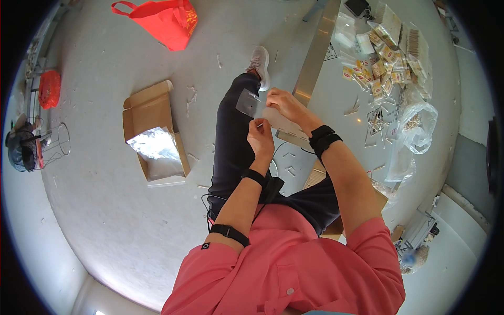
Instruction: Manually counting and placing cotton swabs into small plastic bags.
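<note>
My right hand (283, 103) pinches the top edge of a small clear plastic bag (248, 102), holding it up over my knee. Just below it, my left hand (260, 137) has its fingers closed on a thin small stick-like piece, its tip near the bag's lower edge. Both wrists wear black bands. I sit with dark trousers and one leg stretched out, a light sneaker (261, 64) at its end. A pale flat card or packet (283, 123) lies under my right hand.
An open cardboard box (152, 113) with a shiny plastic liner lies on the floor at left. A red bag (168, 21) is at the top. A table (341, 100) at right carries several small packets (386, 58) and clear bags (417, 123).
</note>
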The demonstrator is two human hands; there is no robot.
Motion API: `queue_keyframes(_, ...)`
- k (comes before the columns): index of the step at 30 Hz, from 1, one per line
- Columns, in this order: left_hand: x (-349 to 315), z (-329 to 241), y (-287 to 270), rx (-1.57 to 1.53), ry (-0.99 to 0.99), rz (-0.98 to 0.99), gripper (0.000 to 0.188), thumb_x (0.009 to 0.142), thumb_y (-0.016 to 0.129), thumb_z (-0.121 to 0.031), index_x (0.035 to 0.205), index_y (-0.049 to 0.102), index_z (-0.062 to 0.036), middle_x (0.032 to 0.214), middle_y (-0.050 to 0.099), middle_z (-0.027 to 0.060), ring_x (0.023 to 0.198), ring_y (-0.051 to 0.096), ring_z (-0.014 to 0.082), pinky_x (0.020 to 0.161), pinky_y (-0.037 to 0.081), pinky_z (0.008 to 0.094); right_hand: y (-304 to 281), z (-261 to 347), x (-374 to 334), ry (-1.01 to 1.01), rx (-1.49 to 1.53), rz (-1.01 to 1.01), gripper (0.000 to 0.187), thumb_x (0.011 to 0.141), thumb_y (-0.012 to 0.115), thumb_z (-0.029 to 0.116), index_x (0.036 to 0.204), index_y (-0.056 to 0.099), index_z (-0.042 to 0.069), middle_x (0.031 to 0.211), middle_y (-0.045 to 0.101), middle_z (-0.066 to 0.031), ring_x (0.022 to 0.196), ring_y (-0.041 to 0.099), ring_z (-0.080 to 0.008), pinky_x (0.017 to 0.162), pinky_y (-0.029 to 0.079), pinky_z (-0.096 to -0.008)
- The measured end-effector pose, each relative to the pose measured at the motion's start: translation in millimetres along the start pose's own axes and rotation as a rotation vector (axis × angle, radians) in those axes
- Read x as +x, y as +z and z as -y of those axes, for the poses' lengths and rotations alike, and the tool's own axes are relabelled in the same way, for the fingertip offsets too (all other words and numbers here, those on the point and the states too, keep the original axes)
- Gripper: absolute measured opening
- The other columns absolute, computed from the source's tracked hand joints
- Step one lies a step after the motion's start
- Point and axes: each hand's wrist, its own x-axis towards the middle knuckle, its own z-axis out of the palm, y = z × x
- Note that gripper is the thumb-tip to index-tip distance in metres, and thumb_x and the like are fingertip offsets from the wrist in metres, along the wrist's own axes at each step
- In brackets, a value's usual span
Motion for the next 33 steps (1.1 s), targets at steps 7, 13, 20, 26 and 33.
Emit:
queue_keyframes(7, 11.9, -0.7, 0.0, -0.803, -0.512, 0.164, 0.036, 0.091, 0.063, -0.032, 0.118, 0.053, -0.0096, 0.108, 0.059, 0.0018, 0.095, 0.060, 0.0167, 0.090, 0.048, 0.0335, 0.1, -12.4, -8.4, -0.017, 0.037, 0.013, 0.004, 0.079, 0.062, 0.003, 0.080, 0.061, 0.000, 0.084, 0.060, -0.0136, 0.080, 0.060, -0.0325, 0.070, 0.048, -0.0370)
queue_keyframes(13, 6.7, 17.1, 0.4, -0.831, -0.516, 0.183, 0.023, 0.091, 0.064, -0.026, 0.103, 0.063, -0.0063, 0.096, 0.064, 0.0008, 0.091, 0.060, 0.0122, 0.085, 0.048, 0.0305, 0.9, 4.4, 8.0, 0.340, 0.230, -0.255, 0.012, 0.081, 0.065, 0.008, 0.091, 0.065, 0.002, 0.082, 0.068, -0.0138, 0.075, 0.064, -0.0307, 0.069, 0.050, -0.0357)
queue_keyframes(20, 15.6, 21.2, -12.9, -0.770, -0.542, 0.488, 0.016, 0.090, 0.065, -0.027, 0.100, 0.063, -0.0143, 0.094, 0.063, -0.0038, 0.087, 0.057, 0.0094, 0.084, 0.045, 0.0279, -21.2, -13.7, 1.0, 0.308, -0.076, 0.222, 0.019, 0.077, 0.071, 0.015, 0.092, 0.069, 0.003, 0.078, 0.069, -0.0125, 0.070, 0.066, -0.0241, 0.064, 0.050, -0.0358)
queue_keyframes(26, 24.9, 13.7, -20.3, -0.673, -0.537, 0.440, 0.018, 0.088, 0.067, -0.030, 0.098, 0.062, -0.0159, 0.091, 0.062, -0.0052, 0.086, 0.055, 0.0067, 0.079, 0.043, 0.0251, -14.8, -5.8, 2.3, 0.366, -0.259, 0.104, 0.016, 0.073, 0.072, 0.019, 0.079, 0.070, 0.005, 0.073, 0.067, -0.0122, 0.069, 0.065, -0.0283, 0.064, 0.051, -0.0386)
queue_keyframes(33, 38.0, 13.8, -17.4, -0.597, -0.552, 0.670, 0.019, 0.087, 0.069, -0.031, 0.100, 0.063, -0.0182, 0.091, 0.061, -0.0058, 0.087, 0.054, 0.0063, 0.079, 0.041, 0.0250, -38.2, 7.4, -1.7, 0.560, -0.103, 0.214, 0.017, 0.073, 0.070, 0.019, 0.079, 0.071, 0.003, 0.067, 0.066, -0.0125, 0.060, 0.063, -0.0244, 0.058, 0.049, -0.0353)
